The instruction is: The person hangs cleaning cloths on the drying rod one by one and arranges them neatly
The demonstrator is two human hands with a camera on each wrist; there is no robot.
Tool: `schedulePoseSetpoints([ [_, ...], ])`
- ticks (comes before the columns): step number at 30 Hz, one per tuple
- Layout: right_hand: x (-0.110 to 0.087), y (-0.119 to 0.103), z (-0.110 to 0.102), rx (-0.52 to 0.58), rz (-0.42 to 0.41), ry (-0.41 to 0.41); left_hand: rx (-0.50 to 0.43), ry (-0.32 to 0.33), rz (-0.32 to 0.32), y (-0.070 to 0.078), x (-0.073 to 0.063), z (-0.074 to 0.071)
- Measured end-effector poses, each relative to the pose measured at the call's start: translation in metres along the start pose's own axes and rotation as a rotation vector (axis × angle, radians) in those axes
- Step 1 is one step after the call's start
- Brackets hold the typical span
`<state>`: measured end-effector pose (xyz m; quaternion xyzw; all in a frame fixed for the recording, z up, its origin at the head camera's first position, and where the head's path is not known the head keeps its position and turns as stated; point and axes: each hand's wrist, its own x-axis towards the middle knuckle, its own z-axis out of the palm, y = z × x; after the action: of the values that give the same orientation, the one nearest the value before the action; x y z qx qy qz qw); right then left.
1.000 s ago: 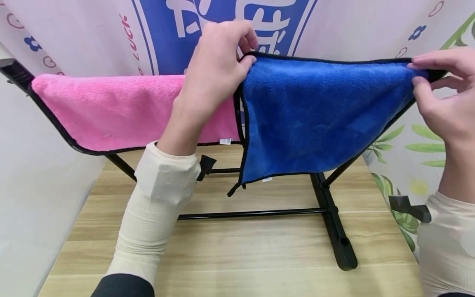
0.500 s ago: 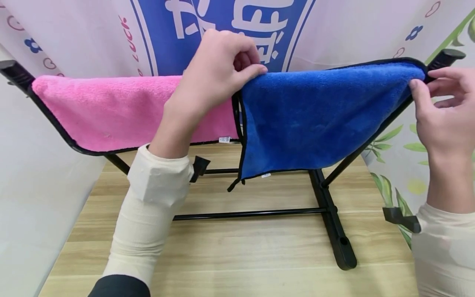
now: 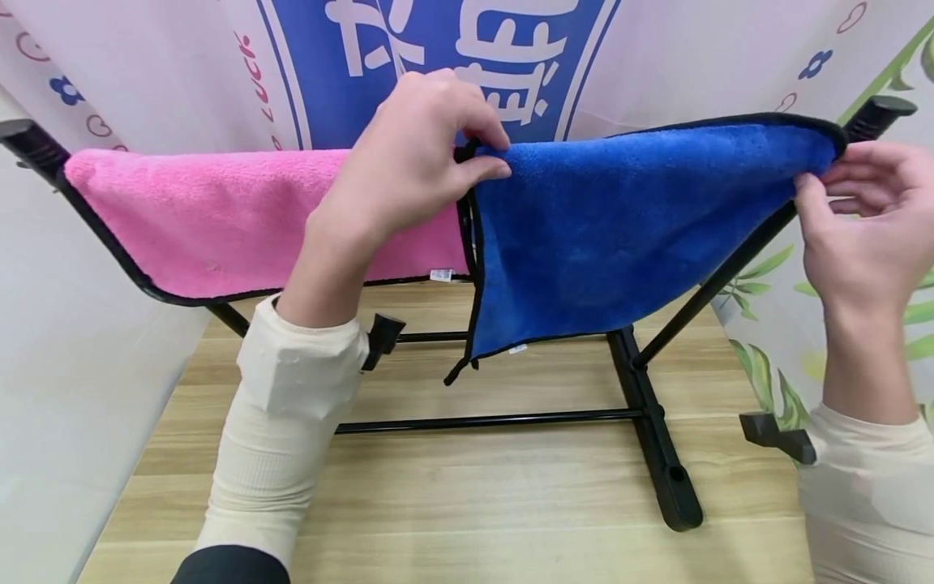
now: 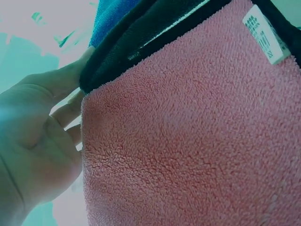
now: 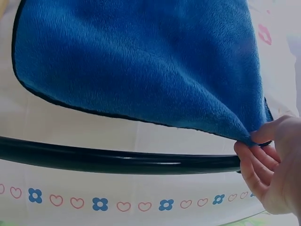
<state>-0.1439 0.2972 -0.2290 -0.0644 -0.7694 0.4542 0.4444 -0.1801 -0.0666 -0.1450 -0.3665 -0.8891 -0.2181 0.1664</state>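
Note:
A blue towel (image 3: 627, 235) with black edging hangs folded over the top of a black rack (image 3: 653, 438). Beside it on the left hangs a pink towel (image 3: 204, 219), a white label (image 3: 441, 275) at its lower corner. My left hand (image 3: 409, 154) pinches the blue towel's upper left corner between thumb and fingers, right where the two towels meet. At the upper right my right hand (image 3: 868, 219) pinches the blue towel's outer edge beside the rack's arm. In the right wrist view, thumb and fingers gather the blue cloth to a point.
The rack stands on a wooden table (image 3: 511, 503), with a crossbar (image 3: 489, 422) low down. Its capped arm ends (image 3: 879, 113) rise at both sides. A printed curtain (image 3: 657, 57) hangs close behind, and a leaf-patterned surface (image 3: 824, 324) lies to the right.
The blue towel's top edge has come down onto the rack, with the left hand lowering along it. The right hand has moved slightly down and left, uncovering the capped arm end.

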Motion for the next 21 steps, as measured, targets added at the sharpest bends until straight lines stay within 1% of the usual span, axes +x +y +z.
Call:
schedulePoseSetpoints([
  [4,0.0,-0.002,0.002,0.024,0.038,0.041,0.006,0.034,-0.011,0.002,0.0,0.0],
  [5,0.001,-0.002,0.002,0.033,0.044,0.054,0.006,0.047,-0.02,0.003,0.001,0.0],
  [8,0.004,-0.003,0.002,0.015,0.039,0.081,0.005,0.091,-0.053,0.004,0.003,0.0],
  [11,0.009,-0.006,0.003,0.037,0.076,0.087,0.009,0.139,-0.091,0.003,0.006,0.001],
  [14,0.012,-0.01,0.005,0.006,0.106,0.091,0.018,0.172,-0.12,0.001,0.009,0.003],
  [15,0.013,-0.011,0.005,0.013,0.108,0.093,0.02,0.177,-0.135,0.001,0.009,0.004],
  [17,0.013,-0.013,0.007,-0.001,0.086,0.105,0.012,0.172,-0.175,0.0,0.01,0.005],
  [18,0.012,-0.013,0.008,-0.019,0.071,0.11,-0.01,0.162,-0.193,-0.001,0.01,0.005],
  [21,0.011,-0.013,0.009,-0.024,0.042,0.119,-0.096,0.125,-0.248,-0.003,0.01,0.002],
])
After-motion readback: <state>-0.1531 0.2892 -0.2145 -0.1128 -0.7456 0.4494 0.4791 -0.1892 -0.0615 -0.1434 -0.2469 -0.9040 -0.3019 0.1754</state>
